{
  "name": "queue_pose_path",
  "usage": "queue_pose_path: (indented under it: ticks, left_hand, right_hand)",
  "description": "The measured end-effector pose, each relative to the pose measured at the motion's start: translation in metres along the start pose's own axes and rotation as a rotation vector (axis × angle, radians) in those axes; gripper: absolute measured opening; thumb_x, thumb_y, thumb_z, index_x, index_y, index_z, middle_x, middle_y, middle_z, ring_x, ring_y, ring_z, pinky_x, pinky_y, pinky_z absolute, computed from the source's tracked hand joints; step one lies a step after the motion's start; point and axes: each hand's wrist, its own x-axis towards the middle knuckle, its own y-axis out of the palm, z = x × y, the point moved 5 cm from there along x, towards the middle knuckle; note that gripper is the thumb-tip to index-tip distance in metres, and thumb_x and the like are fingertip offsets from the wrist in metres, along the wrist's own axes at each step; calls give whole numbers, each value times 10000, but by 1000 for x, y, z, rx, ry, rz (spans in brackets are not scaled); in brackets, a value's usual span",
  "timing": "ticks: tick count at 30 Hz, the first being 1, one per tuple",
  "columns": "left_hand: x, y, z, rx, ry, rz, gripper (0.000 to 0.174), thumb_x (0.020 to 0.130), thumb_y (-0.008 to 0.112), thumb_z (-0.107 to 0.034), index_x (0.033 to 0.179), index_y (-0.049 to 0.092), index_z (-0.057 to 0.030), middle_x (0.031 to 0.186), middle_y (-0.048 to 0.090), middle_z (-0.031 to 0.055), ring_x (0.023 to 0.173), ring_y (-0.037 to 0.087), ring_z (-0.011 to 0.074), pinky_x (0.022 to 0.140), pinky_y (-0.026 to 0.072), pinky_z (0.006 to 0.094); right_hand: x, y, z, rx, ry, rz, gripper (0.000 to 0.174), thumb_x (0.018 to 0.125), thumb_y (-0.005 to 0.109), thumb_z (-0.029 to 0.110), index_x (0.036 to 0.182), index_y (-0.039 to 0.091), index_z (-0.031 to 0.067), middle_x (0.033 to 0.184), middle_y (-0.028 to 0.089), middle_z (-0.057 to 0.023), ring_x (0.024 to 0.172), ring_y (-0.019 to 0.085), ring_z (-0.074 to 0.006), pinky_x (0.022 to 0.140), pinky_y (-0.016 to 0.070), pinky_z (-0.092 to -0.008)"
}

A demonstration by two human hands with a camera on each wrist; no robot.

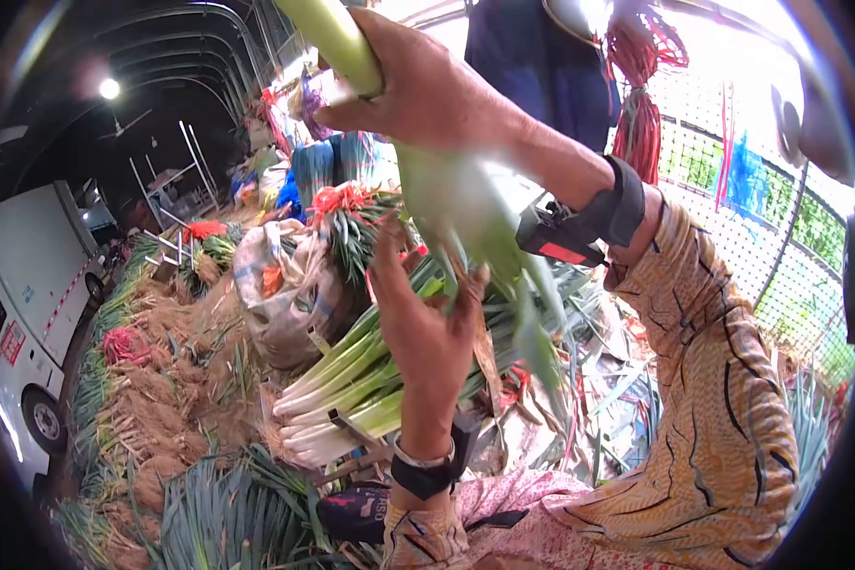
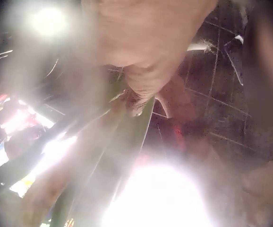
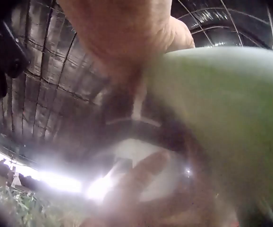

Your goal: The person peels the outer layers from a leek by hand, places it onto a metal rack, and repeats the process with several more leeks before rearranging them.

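Note:
Raised at the top of the head view, my right hand grips a thick pale-green leek. Its leaves, partly blurred, hang below the wrist. Lower down, my left hand is up among those leaves, and in the left wrist view its thumb and finger pinch a green leaf. Behind the left hand lies a stack of trimmed leeks with white root ends to the left. The right wrist view has the leek large and blurred beside the right hand.
Untrimmed leeks with roots cover the ground at left, with dark-green leaves in front. A stuffed white sack stands beyond the stack. Red ties hang at upper right before a mesh fence. A white truck is parked far left.

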Motion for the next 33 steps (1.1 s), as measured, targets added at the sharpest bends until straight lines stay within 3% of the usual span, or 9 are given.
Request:
queue_pose_path:
  ticks: [5,9,13,15,17,20,26,32,33]
  left_hand:
    - [-76,47,-1,-49,-244,687,380,781,684,-199,1128,573,-91,915,628,159,834,620,297,700,487,356]
    - [-143,43,22,-53,-368,843,164,844,601,-160,985,673,-115,721,623,166,625,633,274,537,464,363]
    - [-211,46,14,165,28,1084,299,812,641,-176,1110,626,-153,968,642,170,843,639,277,727,509,349]
    - [-182,55,8,91,-482,1416,392,798,661,-174,1180,583,-131,1098,612,176,973,612,292,841,496,343]
    - [-130,43,25,-32,-255,652,572,796,679,-186,1298,452,-34,1223,540,201,1101,556,300,935,445,346]
    - [-65,20,41,-475,-462,119,525,897,584,-209,1296,374,60,1288,490,156,1212,438,203,967,372,336]
    - [-72,24,24,-207,-430,192,221,955,459,-203,1026,487,4,718,552,132,601,530,222,555,400,375]
    - [-150,82,-11,-17,-39,510,86,831,466,6,840,541,-35,595,519,135,537,550,296,524,445,421]
    - [-195,108,-25,-284,-411,872,66,838,478,-22,836,543,-30,612,533,121,608,572,284,569,453,407]
  right_hand:
    - [-5,-13,-27,166,165,124,454,745,728,241,1080,496,42,856,590,-105,792,601,-150,741,484,-318]
    - [-15,-40,-52,178,170,190,407,771,717,163,1112,510,86,772,497,19,704,527,-80,665,469,-259]
    - [-12,-49,-91,205,229,313,462,772,729,231,1164,522,101,844,565,-27,810,546,-105,716,455,-269]
    - [-16,-39,-77,319,269,363,443,789,709,222,1166,513,95,825,559,-26,742,539,-96,651,458,-265]
    - [-27,-21,-49,354,281,461,417,802,694,207,1156,510,84,796,556,-20,704,537,-88,614,462,-256]
    - [-58,25,-22,747,171,667,399,804,686,145,1145,495,64,781,566,-25,725,550,-83,630,483,-266]
    - [-96,75,11,632,-119,702,448,760,695,144,1148,497,41,921,599,-40,870,576,-139,748,485,-292]
    - [-114,94,-48,268,32,862,405,751,675,180,1114,560,42,945,634,-100,824,610,-191,748,483,-306]
    - [-102,81,-72,85,138,927,494,731,660,184,1170,521,8,892,619,-131,813,596,-191,739,484,-347]
